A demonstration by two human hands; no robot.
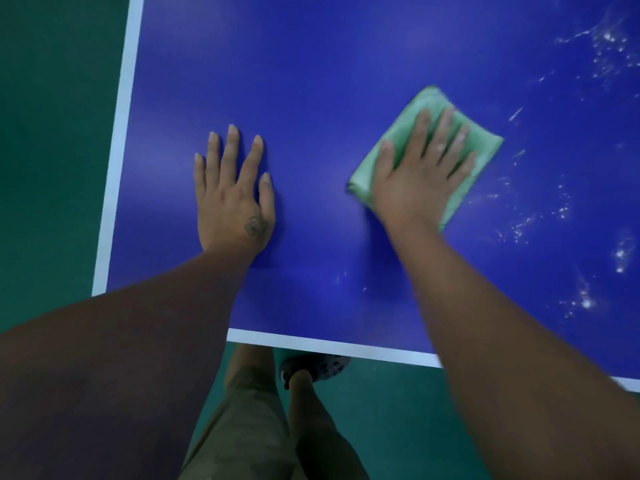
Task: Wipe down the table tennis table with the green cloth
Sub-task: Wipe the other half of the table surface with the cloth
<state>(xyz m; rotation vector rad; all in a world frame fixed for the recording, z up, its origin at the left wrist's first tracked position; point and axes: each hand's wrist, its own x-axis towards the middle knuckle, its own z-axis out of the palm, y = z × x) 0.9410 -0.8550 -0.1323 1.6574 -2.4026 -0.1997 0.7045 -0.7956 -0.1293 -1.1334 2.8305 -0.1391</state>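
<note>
The person leans over the near left corner of the blue table tennis table (329,64), both bare forearms reaching out from the bottom of the view.

The left hand (232,199) lies flat, palm down, on the bare blue surface. Its fingers are straight and slightly fanned, the thumb tucked close beside the index finger. A small dark tattoo (254,226) shows on the back of the hand near the thumb's base. This hand holds nothing. It sits a little in from the white edge line (119,150) that runs along the table's left side.

The right hand (419,174) presses down on the green cloth (485,142), fingers straight and spread wide across it and the thumb angled out to the left. The cloth is folded into a rough square, turned like a diamond, lying flat on the table to the right of the left hand and well apart from it. Its corners stick out past the fingertips and the heel of the palm. The hand and cloth look slightly blurred.

Pale wet specks and streaks (609,39) glisten on the blue to the right of the cloth, from the far corner of the view down toward the near edge.

Below the table's near white border, olive shorts (242,427) and one dark shoe (311,367) stand on the green floor (52,133).
</note>
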